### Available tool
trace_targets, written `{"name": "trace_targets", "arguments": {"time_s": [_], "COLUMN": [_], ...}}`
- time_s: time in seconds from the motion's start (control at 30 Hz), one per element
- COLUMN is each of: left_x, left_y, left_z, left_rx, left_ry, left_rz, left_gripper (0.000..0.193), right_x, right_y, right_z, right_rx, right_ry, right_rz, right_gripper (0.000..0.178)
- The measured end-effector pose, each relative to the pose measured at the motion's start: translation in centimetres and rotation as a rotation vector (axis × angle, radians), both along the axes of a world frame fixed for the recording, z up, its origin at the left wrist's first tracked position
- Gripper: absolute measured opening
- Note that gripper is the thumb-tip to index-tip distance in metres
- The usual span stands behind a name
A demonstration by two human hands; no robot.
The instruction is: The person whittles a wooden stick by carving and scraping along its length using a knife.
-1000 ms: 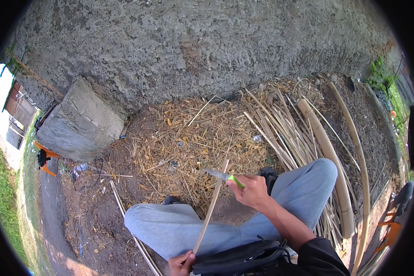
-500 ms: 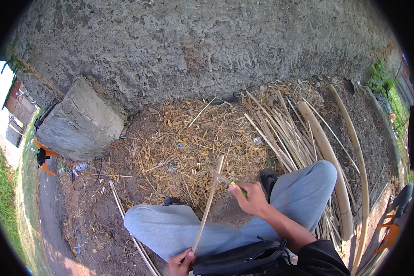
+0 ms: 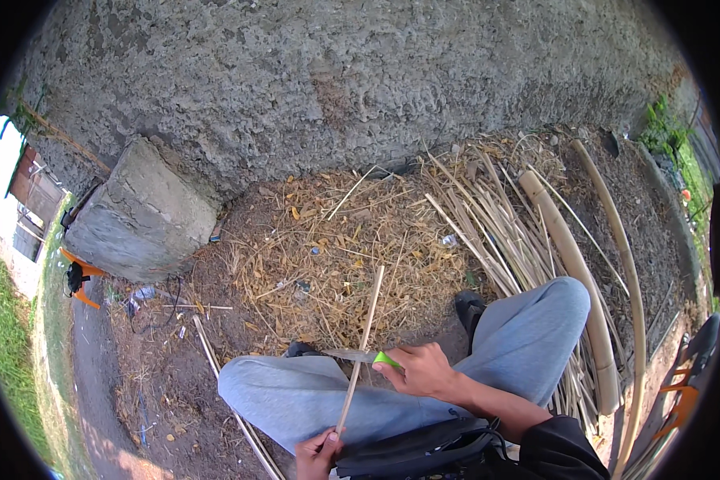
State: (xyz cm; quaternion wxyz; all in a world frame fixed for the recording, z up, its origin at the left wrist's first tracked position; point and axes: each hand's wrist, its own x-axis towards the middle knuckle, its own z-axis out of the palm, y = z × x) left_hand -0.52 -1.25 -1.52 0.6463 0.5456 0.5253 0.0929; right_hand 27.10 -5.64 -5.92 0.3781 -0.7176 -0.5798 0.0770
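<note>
My left hand is closed round the near end of a thin bamboo strip, low by my lap. The strip slants up and away between my bent knees, its far end free above the littered ground. In my right hand is a knife with a bright green handle, gripped with the fingers wrapped round it. Its blade points left and crosses the strip near the middle; whether the edge touches the strip I cannot tell.
A pile of split bamboo strips lies to the right, beside a thick bamboo pole and a longer thin one. Shavings and dry leaves cover the ground. A concrete block stands left, against the rough wall.
My right hand has drawn the knife nearer to me along the strip, and the blade now lies more level. My left hand keeps its hold at the strip's near end.
</note>
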Motion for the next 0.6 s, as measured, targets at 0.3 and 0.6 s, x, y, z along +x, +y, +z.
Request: {"name": "trace_targets", "arguments": {"time_s": [0.3, 0.6], "left_x": [-1.4, -3.2], "left_y": [0.1, -0.7], "left_z": [-0.2, 0.9], "left_rx": [-0.060, 0.239], "left_ry": [-0.002, -0.053], "left_rz": [0.010, -0.098], "left_gripper": [0.040, 0.036], "right_x": [0.6, 11.0], "right_y": [0.6, 1.9], "right_z": [-0.2, 0.4], "right_rx": [0.112, -0.134], "right_ry": [-0.049, 0.312], "right_rz": [-0.123, -0.672], "right_gripper": [0.027, 0.048]}}
